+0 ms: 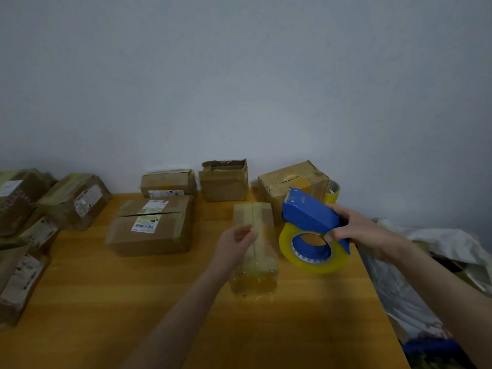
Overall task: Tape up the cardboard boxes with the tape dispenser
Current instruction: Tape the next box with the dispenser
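The right hand (364, 233) grips the blue tape dispenser (310, 214) from its right side, fingers curled over the top of the body and the thumb pressed at the hub. The dispenser is held clear of the wooden table (133, 302), with its yellowish tape roll (314, 253) hanging lowest and its toothed end pointing up and away. The left hand (237, 241) sits over the left edge of the narrow box (259, 230), fingers loosely bent with nothing visible between them. The picture is soft here, so contact with the box cannot be confirmed. The narrow box lies lengthwise at table centre, just left of the dispenser, its near end glossy with clear tape. To its left lies a large labelled box (151, 227) with a visible gap along its top seam. Along the wall stand a smaller box (167, 182), an open-topped box (223, 182) and a taped box (290, 182), with a spare tape roll (332, 191) beside the last. More boxes (74, 201) are stacked at the left edge. Crumpled plastic bags (439, 246) lie off the table's right side.
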The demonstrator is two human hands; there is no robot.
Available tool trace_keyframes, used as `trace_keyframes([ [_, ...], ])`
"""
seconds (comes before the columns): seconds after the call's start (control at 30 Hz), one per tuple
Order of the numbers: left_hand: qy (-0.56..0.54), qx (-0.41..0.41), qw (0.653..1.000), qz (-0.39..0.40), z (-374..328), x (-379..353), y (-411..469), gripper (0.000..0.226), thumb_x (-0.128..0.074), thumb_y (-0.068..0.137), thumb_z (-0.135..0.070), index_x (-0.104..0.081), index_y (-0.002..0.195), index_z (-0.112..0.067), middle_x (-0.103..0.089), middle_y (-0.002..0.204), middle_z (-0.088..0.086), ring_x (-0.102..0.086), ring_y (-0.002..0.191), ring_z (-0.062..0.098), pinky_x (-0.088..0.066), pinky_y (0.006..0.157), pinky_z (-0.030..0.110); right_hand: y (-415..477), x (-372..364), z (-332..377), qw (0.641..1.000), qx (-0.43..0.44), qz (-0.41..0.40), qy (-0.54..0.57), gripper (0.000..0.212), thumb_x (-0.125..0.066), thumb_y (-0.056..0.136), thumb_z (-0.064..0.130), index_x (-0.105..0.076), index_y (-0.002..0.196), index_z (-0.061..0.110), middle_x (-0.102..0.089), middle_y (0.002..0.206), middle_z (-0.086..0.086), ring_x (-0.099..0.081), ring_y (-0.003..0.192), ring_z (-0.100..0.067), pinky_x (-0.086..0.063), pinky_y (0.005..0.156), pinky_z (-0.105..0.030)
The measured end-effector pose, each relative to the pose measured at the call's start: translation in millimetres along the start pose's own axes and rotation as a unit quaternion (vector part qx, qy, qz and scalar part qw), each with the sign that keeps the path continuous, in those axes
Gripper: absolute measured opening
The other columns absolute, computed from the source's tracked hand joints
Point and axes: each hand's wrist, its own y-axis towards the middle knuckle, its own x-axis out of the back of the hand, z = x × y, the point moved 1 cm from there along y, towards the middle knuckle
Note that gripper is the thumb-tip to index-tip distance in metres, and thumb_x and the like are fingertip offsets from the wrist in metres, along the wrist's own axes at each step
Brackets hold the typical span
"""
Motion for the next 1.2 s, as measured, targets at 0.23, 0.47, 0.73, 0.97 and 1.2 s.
trace_keyframes([
  [0.23, -0.271, 0.115, 0.951, 0.093, -50, -3, -4, 0.056, -0.045, 0.086, -0.066, -0.068, 0.105, -0.019, -0.070, 0.099, -0.003, -0.063, 0.088, 0.016, -0.051, 0.071, 0.026, -3, -7, 10, 0.999, 0.023, 0.045, 0.006, 0.081, -0.078, 0.041, 0.032, -0.061, 0.120, 0.026, -0.067, 0.111, -0.001, -0.067, 0.097, -0.013, -0.054, 0.075, -0.023],
  [0.47, -0.281, 0.115, 0.951, 0.064, -47, -6, -2, 0.022, -0.059, 0.094, -0.034, -0.066, 0.096, -0.013, -0.064, 0.084, -0.001, -0.055, 0.072, 0.012, -0.047, 0.065, 0.025, -2, -12, 8, 0.998, 0.022, 0.057, -0.003, 0.081, -0.077, 0.040, 0.033, -0.060, 0.120, 0.024, -0.066, 0.110, -0.002, -0.066, 0.097, -0.015, -0.055, 0.079, -0.026],
  [0.73, -0.352, 0.161, 0.919, 0.072, -36, -3, -1, 0.044, -0.036, 0.103, -0.037, -0.067, 0.085, -0.012, -0.070, 0.090, 0.008, -0.061, 0.078, 0.019, -0.048, 0.067, 0.030, 0, -10, 2, 0.998, 0.014, 0.058, -0.013, 0.079, -0.077, 0.040, 0.034, -0.061, 0.118, 0.027, -0.064, 0.112, -0.002, -0.065, 0.098, -0.014, -0.054, 0.078, -0.023],
  [0.97, -0.236, 0.134, 0.960, 0.065, -25, 9, 7, 0.041, -0.052, 0.094, -0.045, -0.070, 0.100, -0.008, -0.072, 0.090, 0.004, -0.065, 0.076, 0.014, -0.053, 0.065, 0.024, 2, -11, 7, 0.997, 0.012, 0.066, -0.029, 0.078, -0.076, 0.040, 0.034, -0.061, 0.116, 0.027, -0.065, 0.109, 0.002, -0.066, 0.093, -0.009, -0.053, 0.073, -0.019],
  [1.2, -0.285, 0.145, 0.947, 0.044, -21, 5, 12, 0.016, -0.067, 0.088, -0.017, -0.065, 0.100, -0.006, -0.064, 0.081, 0.001, -0.054, 0.066, 0.010, -0.050, 0.062, 0.023, 7, -9, 12, 0.995, 0.010, 0.071, -0.063, 0.079, -0.077, 0.040, 0.036, -0.059, 0.116, 0.030, -0.063, 0.110, 0.004, -0.065, 0.095, -0.008, -0.052, 0.074, -0.020],
])
